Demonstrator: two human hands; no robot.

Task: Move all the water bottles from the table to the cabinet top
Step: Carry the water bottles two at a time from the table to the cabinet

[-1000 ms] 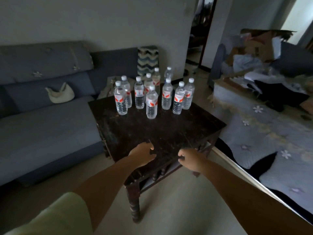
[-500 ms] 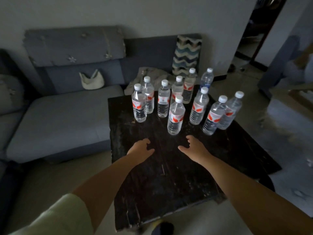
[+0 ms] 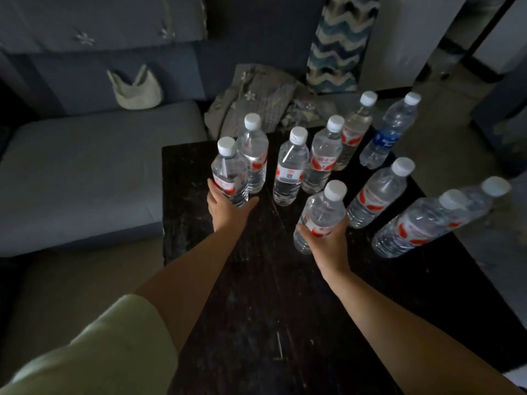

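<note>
Sofa [image 3: 85, 172] fills the left behind the dark table [image 3: 256, 309] where we see ten bottles standing. Our left hand [image 3: 228, 209] wraps the leftmost bottle [image 3: 229, 173]; our right hand [image 3: 325, 240] clasps the nearest bottle [image 3: 320, 215], both on the table.

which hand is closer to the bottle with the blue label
Right. The right hand grips a red-label bottle near the table's middle, with the blue-label bottle beyond it at the far right. The left hand holds the leftmost bottle, farther away.
</note>
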